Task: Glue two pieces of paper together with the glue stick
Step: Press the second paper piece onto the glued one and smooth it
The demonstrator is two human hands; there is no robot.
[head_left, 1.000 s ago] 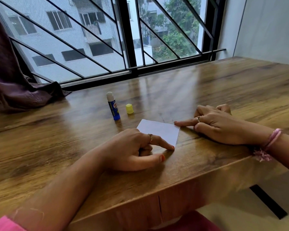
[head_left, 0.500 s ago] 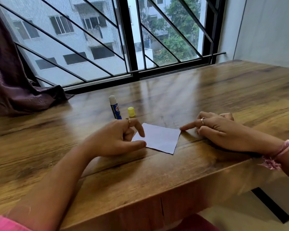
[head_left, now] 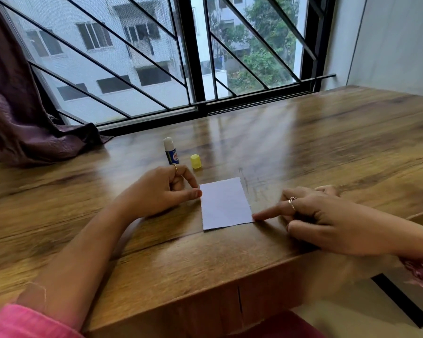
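Wood runs under everything: the table (head_left: 303,147) carries the paper (head_left: 225,203) flat near its front edge, between my two hands. I see one pale square only, so I judge the two pieces already lie stacked, glued faces together, and that I am pressing the corners to seat the bond. My left hand (head_left: 156,191) sits at the paper's left edge, fingers curled inward, thumb stretched out with its tip touching that edge near the far corner; it grips nothing. My right hand (head_left: 327,223) has its forefinger straight, tip pressing at the paper's near right corner, while the other fingers fold under, empty. I have parked the glue stick (head_left: 170,154) upright just beyond my left hand, uncapped, with the yellow cap (head_left: 195,161) standing beside it, within easy reach but clear of the paper.
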